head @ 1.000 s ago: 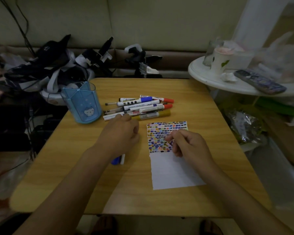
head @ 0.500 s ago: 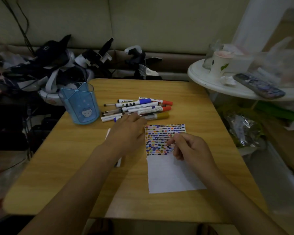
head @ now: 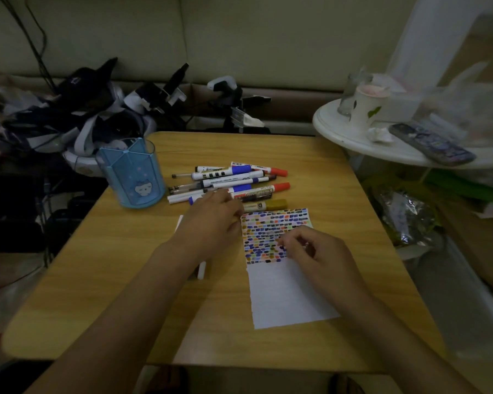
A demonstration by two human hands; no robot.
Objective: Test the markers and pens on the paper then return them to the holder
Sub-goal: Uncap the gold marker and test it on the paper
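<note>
Wooden table [head: 125, 280], dim room. Left hand [head: 211, 220] reaching into pens [head: 234, 180] at twelve o'clock, grip unclear. Right hand [head: 316, 251] curled on paper [head: 285, 297], contents hidden. Holder [head: 131, 174] at ten. Best: pinch one barrel, lift clear.

both bare forearms reach up from the lower edge of the frame toward its centre. the left hand [head: 211, 220] lies palm down, knuckles up, fingers [head: 225, 196] stretched forward. the right hand [head: 316, 254] sits just right of it, fingers [head: 289, 238] curled in toward the thumb.
</note>
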